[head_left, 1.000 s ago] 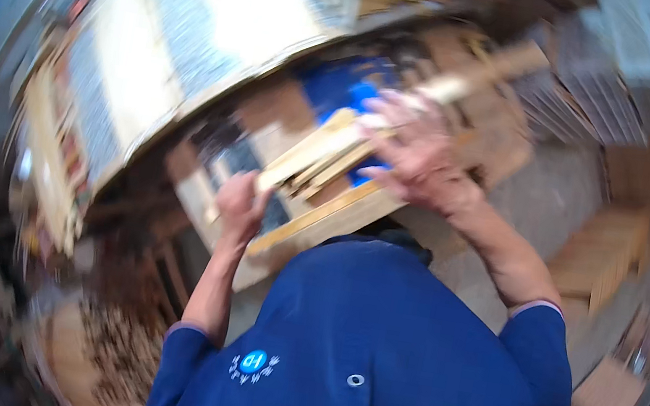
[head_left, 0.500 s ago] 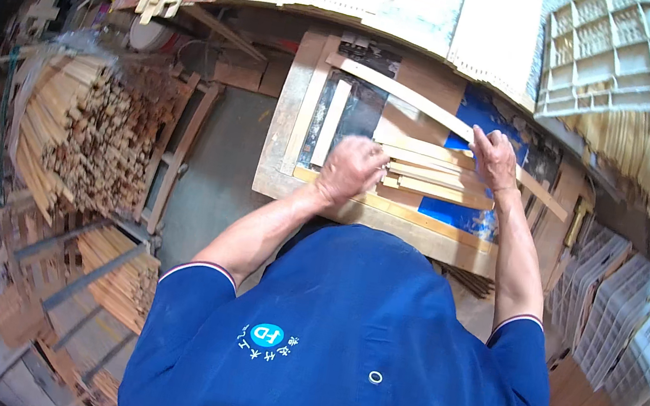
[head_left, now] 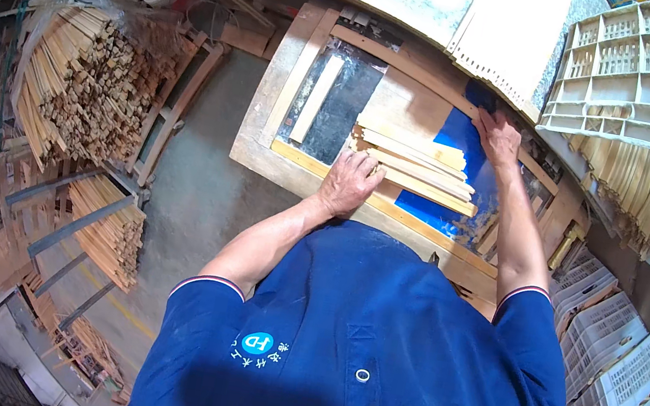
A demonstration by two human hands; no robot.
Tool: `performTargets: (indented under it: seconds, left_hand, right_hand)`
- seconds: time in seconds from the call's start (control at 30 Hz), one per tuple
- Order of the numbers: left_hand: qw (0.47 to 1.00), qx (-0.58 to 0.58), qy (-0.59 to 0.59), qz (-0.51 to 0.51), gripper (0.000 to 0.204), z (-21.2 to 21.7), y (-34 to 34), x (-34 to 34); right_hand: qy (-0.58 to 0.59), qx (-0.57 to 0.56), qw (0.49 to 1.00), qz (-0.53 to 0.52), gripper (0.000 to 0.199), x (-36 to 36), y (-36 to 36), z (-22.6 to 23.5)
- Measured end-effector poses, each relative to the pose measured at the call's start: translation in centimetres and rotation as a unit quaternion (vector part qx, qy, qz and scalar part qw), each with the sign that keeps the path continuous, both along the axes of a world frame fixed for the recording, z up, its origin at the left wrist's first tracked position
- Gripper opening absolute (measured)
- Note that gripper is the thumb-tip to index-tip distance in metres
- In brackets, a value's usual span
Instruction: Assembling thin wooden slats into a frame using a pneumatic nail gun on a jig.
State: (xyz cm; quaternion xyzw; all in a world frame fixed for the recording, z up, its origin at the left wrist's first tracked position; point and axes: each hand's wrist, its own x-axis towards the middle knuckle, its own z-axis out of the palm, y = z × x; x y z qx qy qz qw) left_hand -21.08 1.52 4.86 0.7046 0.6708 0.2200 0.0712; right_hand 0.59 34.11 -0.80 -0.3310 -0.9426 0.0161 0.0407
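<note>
A loose bundle of pale wooden slats (head_left: 421,160) lies slantwise on the workbench, over a blue patch and a bare wood board. My left hand (head_left: 351,182) is closed at the bundle's left, near-side end, its curled fingers against the slat ends; the fingertips are partly hidden. Along the bench's far side runs a long wooden strip (head_left: 414,68), brownish in the shade. My right hand (head_left: 498,139) is on that strip beyond the slats, fingers bent over it, tips in shadow. One shorter pale slat (head_left: 318,98) rests alone at the left, beside the bench's side rail (head_left: 301,72).
A light-topped table (head_left: 425,2) borders the bench's far side. White plastic crates stand far right (head_left: 618,71) and lower right (head_left: 615,359). Large stacks of wooden sticks (head_left: 97,82) fill a rack at the left. A brass-coloured fitting (head_left: 566,245) sits at the bench's right end.
The long strip my right hand held across the slats now lies along the far side. My right hand has moved away from me; my left hand has closed in on the slat ends. The view has shifted.
</note>
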Motion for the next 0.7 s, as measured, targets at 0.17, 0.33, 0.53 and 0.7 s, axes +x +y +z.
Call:
performTargets:
  seconds: [0.17, 0.33, 0.53, 0.7]
  left_hand:
    - [0.998, 0.012, 0.062, 0.007, 0.024, -0.8, 0.9, 1.2]
    - [0.993, -0.003, 0.114, 0.016, 0.032, -0.9, 1.3, 1.6]
    - [0.994, -0.037, 0.096, 0.031, 0.045, 0.1, 2.4, 2.9]
    - [0.992, -0.03, 0.116, 0.04, 0.034, 0.5, 3.0, 3.8]
  right_hand:
    - [0.01, 0.024, 1.0, -0.017, 0.029, 0.3, -0.4, 0.0]
    - [0.092, 0.008, 0.996, -0.019, 0.036, -2.0, -1.9, 3.4]
    - [-0.031, -0.288, 0.948, 0.134, 0.043, -6.0, -7.8, 5.7]
    - [-0.025, -0.401, 0.911, 0.091, 0.04, -6.3, -6.7, 5.4]
